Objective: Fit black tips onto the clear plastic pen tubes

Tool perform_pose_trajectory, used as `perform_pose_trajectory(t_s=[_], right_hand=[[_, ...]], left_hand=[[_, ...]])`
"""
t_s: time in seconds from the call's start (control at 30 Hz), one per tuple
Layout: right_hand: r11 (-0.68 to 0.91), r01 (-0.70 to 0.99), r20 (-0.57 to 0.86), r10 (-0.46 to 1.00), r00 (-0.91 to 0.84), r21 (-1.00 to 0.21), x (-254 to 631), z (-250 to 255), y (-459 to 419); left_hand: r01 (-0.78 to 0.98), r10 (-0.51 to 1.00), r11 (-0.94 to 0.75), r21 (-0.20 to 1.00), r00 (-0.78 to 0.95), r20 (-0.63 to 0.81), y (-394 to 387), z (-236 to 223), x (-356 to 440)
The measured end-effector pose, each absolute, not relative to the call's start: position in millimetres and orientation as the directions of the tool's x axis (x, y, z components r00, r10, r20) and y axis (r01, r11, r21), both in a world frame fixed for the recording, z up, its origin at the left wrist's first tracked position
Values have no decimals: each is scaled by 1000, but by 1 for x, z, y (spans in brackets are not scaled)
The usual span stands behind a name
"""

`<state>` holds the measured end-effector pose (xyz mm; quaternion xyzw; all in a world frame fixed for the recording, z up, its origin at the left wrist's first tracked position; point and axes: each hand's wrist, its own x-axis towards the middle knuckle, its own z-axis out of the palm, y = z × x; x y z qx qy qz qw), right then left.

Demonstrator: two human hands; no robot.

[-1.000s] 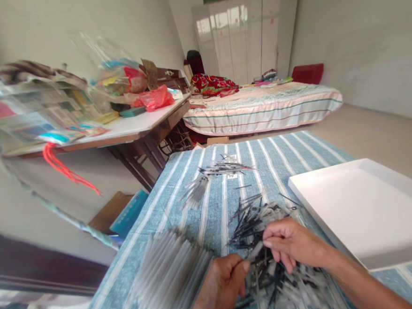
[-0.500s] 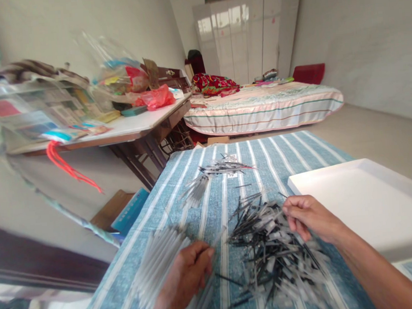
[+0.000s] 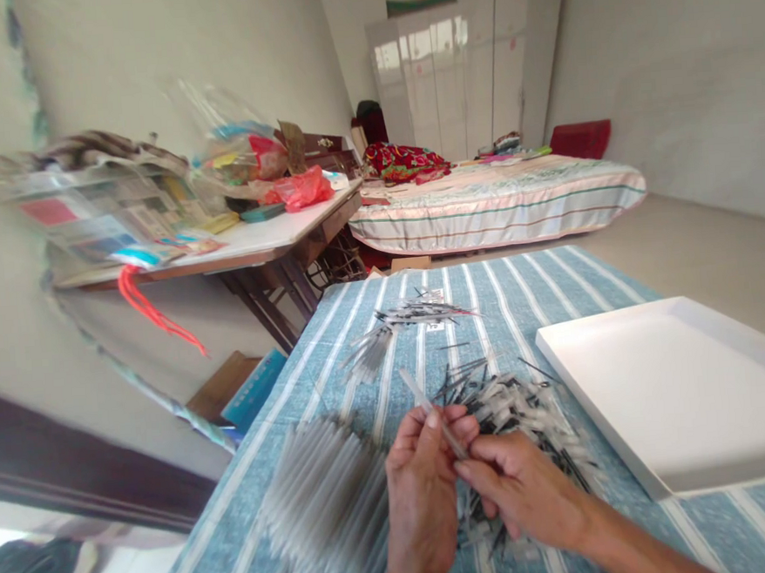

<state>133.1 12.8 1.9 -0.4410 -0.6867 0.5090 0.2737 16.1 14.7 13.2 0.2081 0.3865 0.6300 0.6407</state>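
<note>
the left hand point(image 3: 420, 476) pinches 1 pale translucent tube point(image 3: 416, 388) between thumb and fingers, its upper end jutting aslant; the right hand point(image 3: 520, 486) pinches the lower end. left of them lies a bundle of grey tubes point(image 3: 325, 500); beneath and beyond the right hand spreads a pile of black and clear strips point(image 3: 515, 408). farther off lie 2 smaller bunches point(image 3: 371, 354), and at right a white tray point(image 3: 710, 386), all on a striped cloth point(image 3: 553, 288).

Both hands point(image 3: 420, 476) are bare; wrists point(image 3: 415, 563) and right forearm point(image 3: 619, 532) likewise uncovered.
</note>
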Motion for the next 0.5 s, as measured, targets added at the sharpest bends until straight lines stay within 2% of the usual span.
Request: perform_pose_trajectory(t_s=[0.13, 0.23, 0.33, 0.4, 0.43, 0.5], right_hand=[[-45, 273, -169, 877, -450, -961, 128, 6, 10], [-29, 277, -157, 878, -451, -960, 125, 9, 3], [125, 386, -85, 871, -484, -914, 122, 6, -8], [261, 501, -34, 862, -505, -825, 122, 1, -11], [316, 564, -2, 871, -490, -763, 124, -2, -9], [392, 693, 87, 898, -432, -606, 131, -6, 2]], left_hand=[[-692, 954, 47, 721, -182, -237, 13, 16, 29], [-654, 939, -33, 756, -279, -199, 19, 25, 31], [-483, 870, -249, 839, -492, -25, 33, 45, 11], [-388, 790, -377, 841, -608, 74, 41, 61, -14], [-330, 770, -401, 854, -627, 119, 42, 68, -27], [-13, 798, -305, 952, -549, 249, 38, 74, -54]])
